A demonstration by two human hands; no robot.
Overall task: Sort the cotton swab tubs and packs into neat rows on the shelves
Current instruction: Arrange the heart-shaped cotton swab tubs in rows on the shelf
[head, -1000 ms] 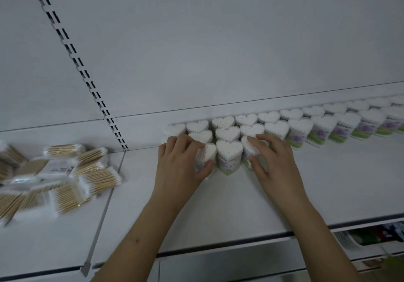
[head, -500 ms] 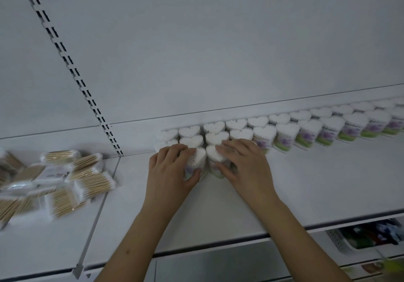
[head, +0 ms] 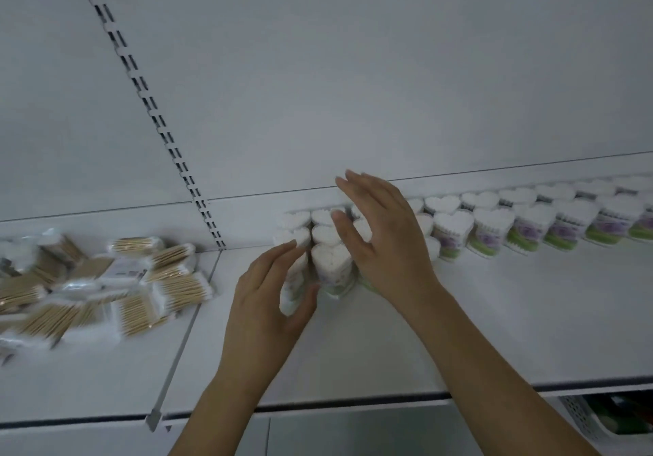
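Heart-shaped cotton swab tubs [head: 452,229] with purple and green labels stand in two rows along the back of the white shelf [head: 494,314], running off to the right. At the rows' left end, more tubs form a third, front row. My left hand [head: 268,300] grips the front-left tub [head: 293,286] between fingers and thumb. Beside it stands another front tub [head: 332,261]. My right hand [head: 385,240] hovers over the cluster with fingers spread and holds nothing; it hides several tubs beneath it.
A loose heap of clear packs of wooden-stick swabs [head: 106,286] lies on the left shelf section. A slotted upright [head: 155,120] and a metal divider rail [head: 176,346] separate the sections. A white basket [head: 583,420] sits on the level below, at the right.
My right hand has lifted off the front tubs and risen toward the back wall, fingers spreading. My left hand keeps its grip on the front-left tub.
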